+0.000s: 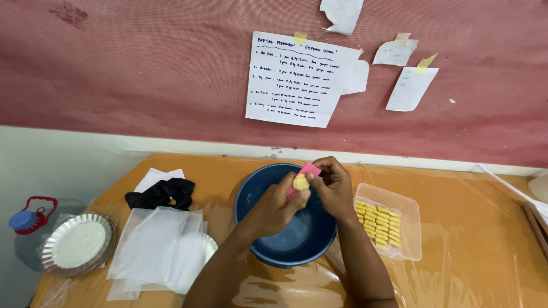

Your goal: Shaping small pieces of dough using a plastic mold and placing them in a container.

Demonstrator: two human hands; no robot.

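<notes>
Both my hands meet above a dark blue bowl (260, 194) on the orange table. My left hand (274, 205) pinches a small lump of yellow dough (300, 182). My right hand (334, 185) holds a small pink mould or scraper (310, 169) against that dough. To the right of the bowl stands a clear plastic container (410, 214) with several rows of shaped yellow dough pieces (378, 222) inside.
A stack of clear plastic sheets (154, 251) and a black cloth (162, 193) lie left of the bowl. Foil pie tins (77, 244) and a plastic jug with a blue cap (25, 219) sit at the far left. Paper notes (294, 80) are taped on the red wall.
</notes>
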